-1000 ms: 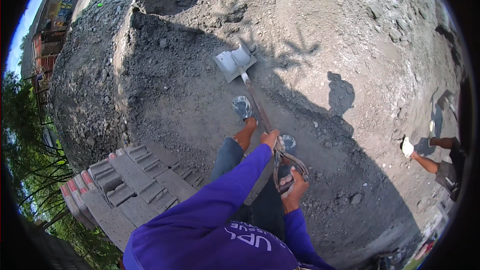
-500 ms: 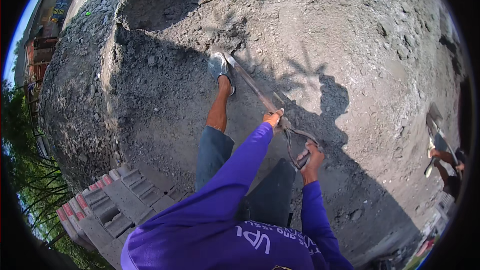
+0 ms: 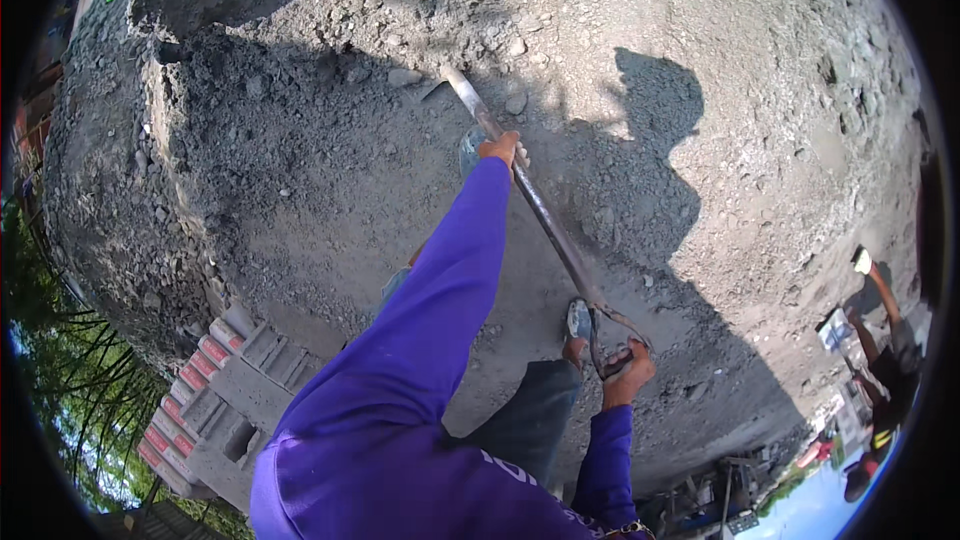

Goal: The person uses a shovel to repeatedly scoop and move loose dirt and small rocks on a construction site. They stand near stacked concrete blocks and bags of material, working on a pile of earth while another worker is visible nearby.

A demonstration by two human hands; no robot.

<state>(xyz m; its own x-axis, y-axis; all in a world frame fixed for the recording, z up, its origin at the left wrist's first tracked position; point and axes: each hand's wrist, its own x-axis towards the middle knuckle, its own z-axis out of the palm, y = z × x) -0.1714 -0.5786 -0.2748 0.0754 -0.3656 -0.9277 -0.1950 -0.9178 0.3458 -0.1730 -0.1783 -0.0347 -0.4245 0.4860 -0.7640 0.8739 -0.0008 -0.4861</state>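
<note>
A long-shafted shovel (image 3: 548,217) slants across the ground in front of me, its blade end far and left, mostly sunk in the grey gravelly soil (image 3: 330,190). Partway down the shaft, my left hand (image 3: 503,148) is wrapped round it. Nearer to me on the right, my right hand (image 3: 628,372) grips the crossbar of the triangular handle. Purple sleeves cover both my arms. One shoe (image 3: 579,320) shows beside the handle; the other is partly hidden behind my left hand.
Grey hollow blocks (image 3: 255,380) are stacked at the lower left, with red-and-white bags or packs (image 3: 180,410) along their side. A gravel bank (image 3: 110,170) rises on the left. Another person (image 3: 880,340) is at the far right edge. Loose stones (image 3: 405,77) lie near the blade.
My left hand has slid down the shaft, away from the handle and towards the blade. The blade end is now in the soil ahead, and my body has leaned and turned.
</note>
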